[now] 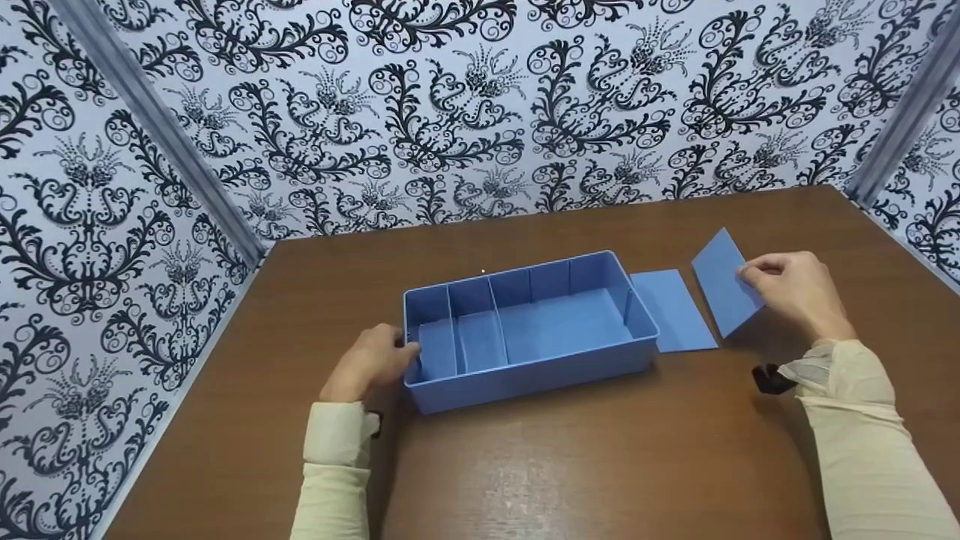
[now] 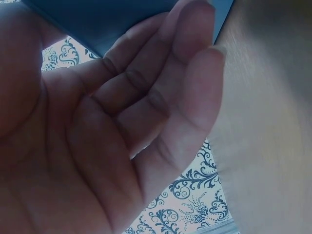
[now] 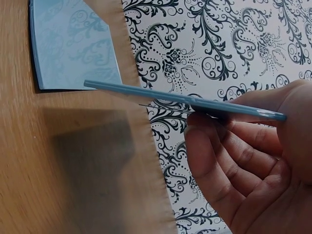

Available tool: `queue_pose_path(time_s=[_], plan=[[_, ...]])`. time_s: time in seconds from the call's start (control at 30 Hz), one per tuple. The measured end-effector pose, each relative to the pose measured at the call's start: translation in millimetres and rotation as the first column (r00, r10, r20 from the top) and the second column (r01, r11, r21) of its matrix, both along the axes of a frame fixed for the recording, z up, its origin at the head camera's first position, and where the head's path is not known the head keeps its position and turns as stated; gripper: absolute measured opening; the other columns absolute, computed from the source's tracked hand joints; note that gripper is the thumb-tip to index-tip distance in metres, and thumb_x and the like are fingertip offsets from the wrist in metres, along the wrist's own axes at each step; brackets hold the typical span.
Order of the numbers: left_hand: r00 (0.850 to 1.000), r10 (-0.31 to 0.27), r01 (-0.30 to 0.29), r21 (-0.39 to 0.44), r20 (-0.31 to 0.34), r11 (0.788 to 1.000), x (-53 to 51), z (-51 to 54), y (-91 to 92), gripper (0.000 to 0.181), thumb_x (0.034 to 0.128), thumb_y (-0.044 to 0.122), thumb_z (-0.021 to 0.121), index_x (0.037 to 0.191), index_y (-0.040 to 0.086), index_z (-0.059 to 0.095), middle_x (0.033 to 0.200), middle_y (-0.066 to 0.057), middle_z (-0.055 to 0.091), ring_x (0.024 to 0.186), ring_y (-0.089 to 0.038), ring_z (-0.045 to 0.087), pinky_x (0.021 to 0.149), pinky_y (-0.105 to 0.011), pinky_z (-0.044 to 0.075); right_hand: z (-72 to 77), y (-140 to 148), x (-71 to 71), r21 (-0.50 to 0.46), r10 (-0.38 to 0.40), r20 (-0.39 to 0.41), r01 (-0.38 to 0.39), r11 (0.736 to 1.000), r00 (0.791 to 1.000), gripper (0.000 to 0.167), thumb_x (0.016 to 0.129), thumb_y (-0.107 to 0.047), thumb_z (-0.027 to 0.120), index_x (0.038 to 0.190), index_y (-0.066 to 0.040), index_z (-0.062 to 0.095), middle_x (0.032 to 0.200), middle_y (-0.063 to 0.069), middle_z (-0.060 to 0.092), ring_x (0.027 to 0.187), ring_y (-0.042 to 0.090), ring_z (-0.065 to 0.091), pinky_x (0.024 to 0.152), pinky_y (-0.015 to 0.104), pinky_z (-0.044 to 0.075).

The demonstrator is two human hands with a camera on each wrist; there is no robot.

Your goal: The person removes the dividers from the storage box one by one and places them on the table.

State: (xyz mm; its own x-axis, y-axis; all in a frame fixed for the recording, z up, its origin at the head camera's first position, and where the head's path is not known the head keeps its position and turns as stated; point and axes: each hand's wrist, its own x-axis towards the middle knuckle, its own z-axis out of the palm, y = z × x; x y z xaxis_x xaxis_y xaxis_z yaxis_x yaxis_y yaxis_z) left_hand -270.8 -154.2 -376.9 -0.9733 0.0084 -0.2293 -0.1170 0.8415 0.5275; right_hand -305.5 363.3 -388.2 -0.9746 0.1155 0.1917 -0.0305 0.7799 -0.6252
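- Head view: the blue box (image 1: 532, 379) sits on the brown table (image 1: 570, 465), with two dividers (image 1: 499, 322) standing towards its left end (the largest compartment, on its right, shows upright ribs along the walls).
- Head view, at the box's left end: the left hand (image 1: 367, 364) grips the end wall, thumb over the rim.
- Head view, off the box's right end: a flat panel (image 1: 675, 311) lies on the table just beside it; whether they touch, I cannot tell. Farther out from the box, the right hand (image 1: 802, 292) pinches the held panel (image 1: 724, 281), which stands tilted.
- Left wrist view: the box wall fills the top, between thumb and bent fingers (the fingertips bunch close, so the grip looks narrow).
- Right wrist view: thumb and fingers close on the held panel near one end, and the panel shows edge-on; it casts a shadow on the table, beside the flat panel that lies next to the box. My judgement: the step in hand is handling one loose panel while the box is steadied. Bringing it into the box would call for a firm pinch, the panel upright and its edges lined up with the ribs.
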Motion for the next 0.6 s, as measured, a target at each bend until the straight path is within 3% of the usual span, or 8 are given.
queue_pose_path(time_s=[0.37,0.6], plan=[[1.0,-0.003,0.003,-0.013,-0.001,1.0,-1.0,0.8,0.5,0.029,0.099,0.024,0.055,0.112,0.001,0.065,0.089,-0.01,0.06,0.082,-0.024,0.058,0.069,-0.036,0.045,-2.7,2.9,1.3,-0.015,-0.002,0.027,0.002,1.0,1.0,0.045,0.098,-0.037,0.056,0.115,0.002,0.07,0.115,0.027,0.066,0.1,0.033,0.057,0.079,0.035,0.041],[1.0,0.001,-0.001,-0.005,0.011,1.0,-0.7,0.9,0.2,0.036,0.0998,0.024,0.054,0.126,-0.001,0.062,0.107,-0.013,0.063,0.093,-0.027,0.059,0.08,-0.041,0.048,-4.5,2.8,-0.1,-0.01,0.005,0.023,-0.005,1.0,1.0,0.043,0.098,-0.036,0.056,0.115,0.001,0.071,0.114,0.027,0.066,0.1,0.033,0.057,0.08,0.035,0.04]])
